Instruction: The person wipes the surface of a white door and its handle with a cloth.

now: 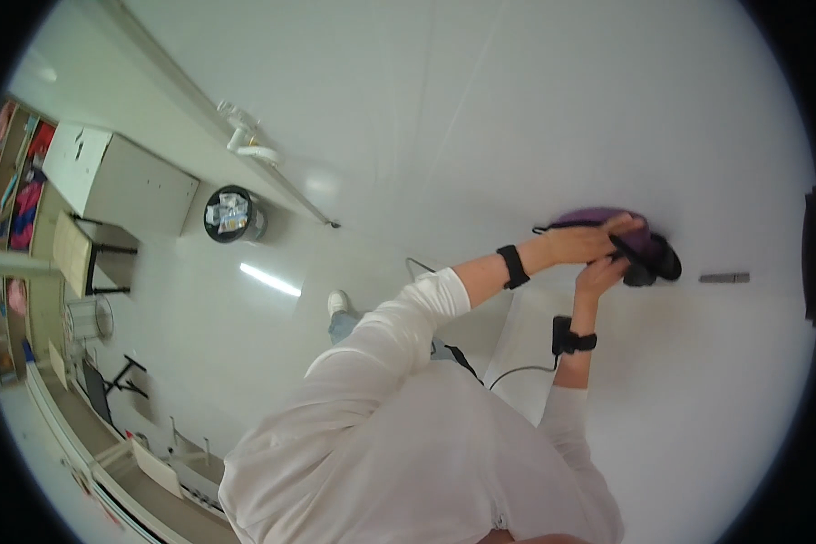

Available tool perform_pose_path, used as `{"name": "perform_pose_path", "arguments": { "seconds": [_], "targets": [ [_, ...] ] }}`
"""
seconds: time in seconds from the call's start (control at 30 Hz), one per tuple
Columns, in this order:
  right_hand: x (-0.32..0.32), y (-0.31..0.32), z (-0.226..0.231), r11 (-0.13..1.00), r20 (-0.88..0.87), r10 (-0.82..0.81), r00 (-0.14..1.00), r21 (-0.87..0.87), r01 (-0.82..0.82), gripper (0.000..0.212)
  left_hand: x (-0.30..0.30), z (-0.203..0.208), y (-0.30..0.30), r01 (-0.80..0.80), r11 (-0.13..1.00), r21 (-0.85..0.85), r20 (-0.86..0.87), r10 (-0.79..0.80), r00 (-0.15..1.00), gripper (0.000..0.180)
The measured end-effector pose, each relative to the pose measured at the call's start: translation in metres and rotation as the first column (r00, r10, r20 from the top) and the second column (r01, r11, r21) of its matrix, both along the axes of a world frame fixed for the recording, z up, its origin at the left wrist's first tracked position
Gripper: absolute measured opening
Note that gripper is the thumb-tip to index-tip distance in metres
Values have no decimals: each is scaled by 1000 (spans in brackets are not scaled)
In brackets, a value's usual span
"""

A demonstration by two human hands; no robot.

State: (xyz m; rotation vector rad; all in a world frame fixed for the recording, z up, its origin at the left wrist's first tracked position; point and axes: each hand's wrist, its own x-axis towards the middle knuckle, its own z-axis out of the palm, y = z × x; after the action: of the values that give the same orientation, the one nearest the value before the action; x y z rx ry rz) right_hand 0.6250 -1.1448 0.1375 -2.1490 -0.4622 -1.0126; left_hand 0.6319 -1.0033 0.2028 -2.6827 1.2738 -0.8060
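A soft-looking purple item with black trim [639, 243] is in my hands over the white tabletop, right of the middle; its exact kind cannot be made out. My left hand [594, 239] reaches across it from the left, its fingers closed over the purple part. Just below, my right hand [603, 274] grips the lower side near the black part, its fingertips partly hidden. The two hands nearly touch. Each wrist wears a black band, and the right one carries a small box with a cable. To the right, a thin dark grey bar [725, 277] lies apart from my hands.
The white tabletop [626, 118] spreads ahead and right, with a black object [812, 258] at its far right rim. On the left are a black bin [233, 215] with litter, a white cabinet [140, 181], a stool [77, 254] and filled shelves [14, 190].
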Motion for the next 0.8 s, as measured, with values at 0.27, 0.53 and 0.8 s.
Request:
{"name": "perform_pose_path", "arguments": {
  "seconds": [0.27, 0.53, 0.8],
  "targets": [
    [-15, 30, 12, 914, -164, 67, 984, -386, -127, 35, 1, -86, 14, -124, 694, -709, 63, 238, 969, 37],
    [-20, 221, 68, 769, 126, 397, 909, -586, -255, 28, -7, -36, 167, 22, -139, -990, -86, 723, 685, 54],
    [-23, 277, 21, 522, -13, 569, 822, -767, -373, 28, -25, -128, 210, 142, -543, -828, -167, 479, 862, 57]
  ]
}}
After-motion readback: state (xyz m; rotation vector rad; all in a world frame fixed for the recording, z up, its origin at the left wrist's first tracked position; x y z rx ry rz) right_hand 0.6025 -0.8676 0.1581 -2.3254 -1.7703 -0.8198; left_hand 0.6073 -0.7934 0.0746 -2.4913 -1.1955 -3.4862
